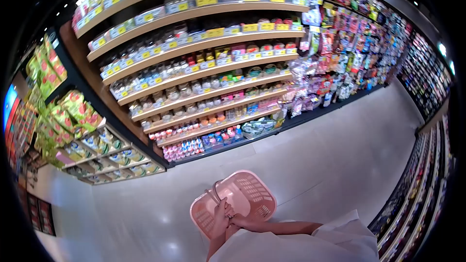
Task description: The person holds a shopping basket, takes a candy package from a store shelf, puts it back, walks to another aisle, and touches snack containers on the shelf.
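Observation:
A pink plastic shopping basket (257, 187) with slotted sides hangs in front of my body, low in the head view. Its inside shows only the pale pink bottom. My left hand (222, 212) is wrapped round the basket's raised handles (212, 195), fingers closed. Coming in from the right, my right hand (240, 221) lies against the left hand and wrist. Its fingers look curled, but what they grip is hidden between the two hands. White clothing (301, 242) covers my body below.
A tall wooden shelf unit (194, 68) with jars, small packs and yellow price tags stands ahead. Hanging packets (349, 53) fill the wall to its right. Green bags (73, 111) sit on a rack at left. More shelves (412, 194) run along the right. Grey floor (310, 165) lies between.

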Motion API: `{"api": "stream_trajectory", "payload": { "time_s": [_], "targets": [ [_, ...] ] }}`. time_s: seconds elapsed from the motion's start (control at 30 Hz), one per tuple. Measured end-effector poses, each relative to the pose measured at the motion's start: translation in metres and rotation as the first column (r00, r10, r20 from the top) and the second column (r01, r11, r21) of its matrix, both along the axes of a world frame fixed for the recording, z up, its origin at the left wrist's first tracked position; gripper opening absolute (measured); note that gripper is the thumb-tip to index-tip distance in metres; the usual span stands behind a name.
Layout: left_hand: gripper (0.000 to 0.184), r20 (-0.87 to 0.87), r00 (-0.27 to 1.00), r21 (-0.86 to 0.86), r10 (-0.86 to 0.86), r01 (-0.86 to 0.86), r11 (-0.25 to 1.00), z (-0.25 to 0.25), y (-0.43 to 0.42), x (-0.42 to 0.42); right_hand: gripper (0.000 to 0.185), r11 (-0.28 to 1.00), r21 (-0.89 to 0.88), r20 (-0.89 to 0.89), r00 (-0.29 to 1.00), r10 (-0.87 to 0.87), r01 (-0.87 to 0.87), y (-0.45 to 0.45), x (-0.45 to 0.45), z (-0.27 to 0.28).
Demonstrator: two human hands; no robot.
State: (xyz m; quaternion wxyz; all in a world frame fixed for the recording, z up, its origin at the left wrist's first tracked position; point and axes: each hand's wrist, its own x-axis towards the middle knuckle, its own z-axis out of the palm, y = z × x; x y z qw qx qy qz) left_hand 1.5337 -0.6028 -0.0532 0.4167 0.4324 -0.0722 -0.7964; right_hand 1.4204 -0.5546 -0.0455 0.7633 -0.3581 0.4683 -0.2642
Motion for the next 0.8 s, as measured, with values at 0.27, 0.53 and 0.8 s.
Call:
{"api": "stream_trajectory", "payload": {
  "time_s": [0.27,0.53,0.8],
  "targets": [
    [0.036,0.066,0.974,-0.015,-0.218,0.22,0.975,0.016,-0.007,-0.041,0.019,0.972,-0.128,0.124,0.976,-0.179,0.195,0.016,-0.019,-0.015],
    [0.037,0.117,0.951,-0.036,-0.286,0.292,0.956,0.015,0.015,-0.06,0.018,0.968,0.122,0.091,0.969,-0.23,0.218,0.033,-0.034,-0.001],
    [0.038,0.133,0.972,-0.046,-0.193,0.201,0.979,0.012,0.042,-0.053,0.018,0.995,0.043,0.109,0.99,-0.093,0.088,0.052,-0.037,-0.009]
  ]
}}
